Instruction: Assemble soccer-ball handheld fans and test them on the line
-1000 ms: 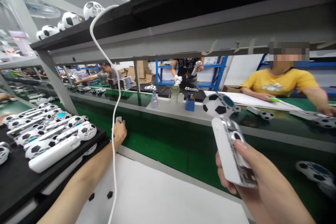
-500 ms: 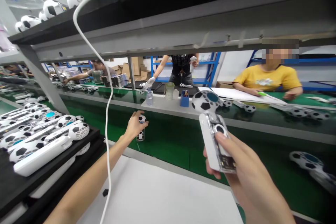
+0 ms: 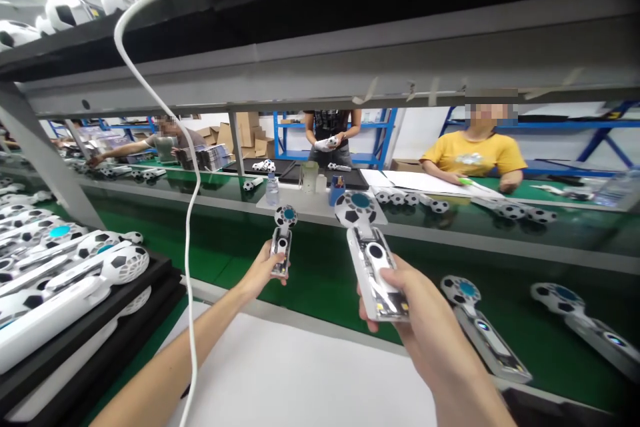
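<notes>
Soccer-patterned device (image 3: 369,243), handle (image 3: 373,277) within right grip (image 3: 419,297), round head (image 3: 356,211) above.

The left hand (image 3: 263,270) grips one ball-headed device (image 3: 283,241) above the green surface (image 3: 320,300); the right hand (image 3: 419,300) grips a second device (image 3: 373,257). Two more devices (image 3: 484,330) lie over to the right. A white cable (image 3: 188,240) hangs in front of the left forearm (image 3: 220,313).

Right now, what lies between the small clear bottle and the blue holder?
A greenish container and, beside it, a smaller white one, as the head view shows.
</notes>
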`<state>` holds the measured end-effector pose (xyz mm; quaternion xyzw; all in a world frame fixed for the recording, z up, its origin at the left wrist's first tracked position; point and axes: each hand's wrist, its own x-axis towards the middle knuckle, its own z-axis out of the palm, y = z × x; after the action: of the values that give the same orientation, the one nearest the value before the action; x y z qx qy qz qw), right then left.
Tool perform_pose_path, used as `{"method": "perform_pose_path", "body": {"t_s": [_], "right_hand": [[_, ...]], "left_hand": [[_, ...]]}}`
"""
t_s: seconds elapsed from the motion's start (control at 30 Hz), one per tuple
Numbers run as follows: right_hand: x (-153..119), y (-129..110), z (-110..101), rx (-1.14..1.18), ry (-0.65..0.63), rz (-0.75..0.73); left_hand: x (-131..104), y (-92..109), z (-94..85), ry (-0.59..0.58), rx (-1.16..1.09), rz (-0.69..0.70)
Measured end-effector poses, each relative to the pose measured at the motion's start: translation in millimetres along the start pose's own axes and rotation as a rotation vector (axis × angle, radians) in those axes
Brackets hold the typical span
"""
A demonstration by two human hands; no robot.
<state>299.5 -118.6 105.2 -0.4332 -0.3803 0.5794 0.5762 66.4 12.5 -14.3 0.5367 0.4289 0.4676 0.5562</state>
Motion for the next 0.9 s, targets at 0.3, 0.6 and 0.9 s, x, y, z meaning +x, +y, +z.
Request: {"method": "perform_pose_path", "body": {"t_s": [0.3, 0.6, 0.9], "right_hand": [[14, 16, 6, 0.454, -0.438, 0.062], [12, 27, 29, 0.352, -0.37, 0.003], [12, 50, 47, -0.078, -0.141, -0.212]], "left_hand": [[-72, 78, 21.3, -0.352, -0.628, -0.183], [-84, 83, 8.7, -0.539, -0.856, -0.07], [-94, 91, 10.5, -0.356, -0.371, 0.179]]}}
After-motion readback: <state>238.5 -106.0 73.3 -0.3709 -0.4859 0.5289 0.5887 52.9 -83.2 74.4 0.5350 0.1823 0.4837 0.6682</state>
